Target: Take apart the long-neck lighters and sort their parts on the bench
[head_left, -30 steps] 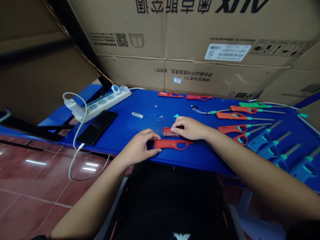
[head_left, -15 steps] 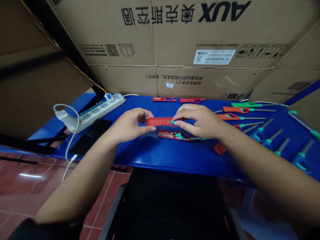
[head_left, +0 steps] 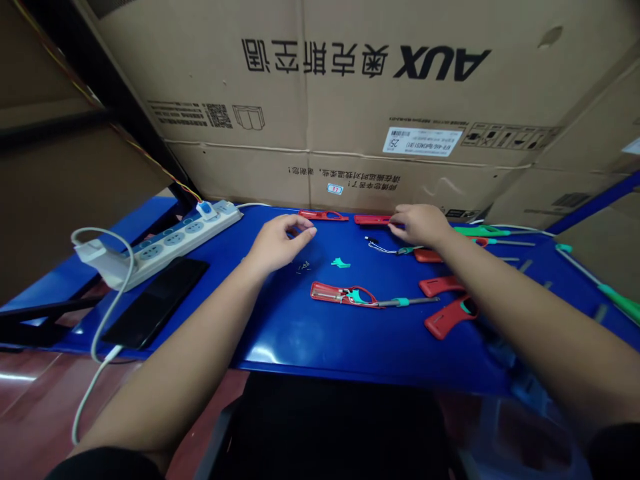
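Observation:
My right hand point(head_left: 419, 225) reaches to the back of the table, its thumb and fingers around the right end of a red lighter casing half point(head_left: 371, 219). My left hand point(head_left: 283, 241) hovers over the table with curled fingers and a gap at the thumb, nothing visible in it. Below and right of it lie a small green trigger point(head_left: 341, 263) and several tiny metal bits point(head_left: 305, 267). An opened red lighter point(head_left: 345, 295) lies nearer, its inner parts, green trigger and metal tube showing. Another red casing half point(head_left: 323, 215) rests at the back edge.
A wired igniter part point(head_left: 383, 247) lies under my right hand. More lighters, including a green one point(head_left: 480, 232), and red casings point(head_left: 445, 320) lie to the right. A power strip point(head_left: 175, 243) and black phone point(head_left: 157, 303) are at left. A cardboard box point(head_left: 325, 100) stands behind.
The red casing between my hands has left the middle, and my right hand has moved to the back. The green trigger, metal bits and wired part now show on the table.

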A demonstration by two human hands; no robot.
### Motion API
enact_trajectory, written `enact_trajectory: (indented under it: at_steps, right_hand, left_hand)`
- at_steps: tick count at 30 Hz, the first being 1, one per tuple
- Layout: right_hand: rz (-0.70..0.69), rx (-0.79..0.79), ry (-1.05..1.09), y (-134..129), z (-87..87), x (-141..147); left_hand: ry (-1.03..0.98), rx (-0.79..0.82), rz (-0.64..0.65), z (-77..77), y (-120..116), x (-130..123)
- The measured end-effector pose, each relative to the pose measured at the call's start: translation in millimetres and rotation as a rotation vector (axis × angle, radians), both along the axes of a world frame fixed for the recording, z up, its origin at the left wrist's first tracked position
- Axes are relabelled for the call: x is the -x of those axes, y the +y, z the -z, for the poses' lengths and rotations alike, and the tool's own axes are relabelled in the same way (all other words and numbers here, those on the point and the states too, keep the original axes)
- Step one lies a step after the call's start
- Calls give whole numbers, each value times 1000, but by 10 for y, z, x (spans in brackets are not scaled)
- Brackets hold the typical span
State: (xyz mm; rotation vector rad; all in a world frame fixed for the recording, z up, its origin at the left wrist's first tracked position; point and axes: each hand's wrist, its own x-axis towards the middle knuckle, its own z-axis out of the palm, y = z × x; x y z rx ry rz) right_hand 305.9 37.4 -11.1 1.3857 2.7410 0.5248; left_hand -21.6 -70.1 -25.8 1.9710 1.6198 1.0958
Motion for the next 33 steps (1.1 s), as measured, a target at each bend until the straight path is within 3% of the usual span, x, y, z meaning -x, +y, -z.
enact_trajectory:
  at_steps: [4,7,10,13,15,17,20,23,33]
  right_hand:
    - [51,-22,21,122,82,-5]
    - [64,14,21,197,131,35]
    - [83,37,40,156,110,117]
    - [68,97,90,-114,-27,243]
    - [-22,268,49,-416,-149,333]
    - [-85,456,-82,-757,-246,417]
    - [-28,611,-136,-1182,-285,519]
    - [73,614,-118,-1370,-240,580]
    - [-108,565,4,-1149,-310,494]
  left_hand:
    - [87,-26,-104,-43,49,101]
    - [116,-17,-74,-22,72,107]
    - [121,-29,96,10,13,3]
    - [189,-51,400,21,-123,-194]
    - [293,-29,578,20,-221,-328]
    - [422,22,668,21,-297,-425]
    - [531,133,689,27,-341,-486]
    - [509,219,680,37,-323,-480]
    - [531,207,551,48,-273,-434]
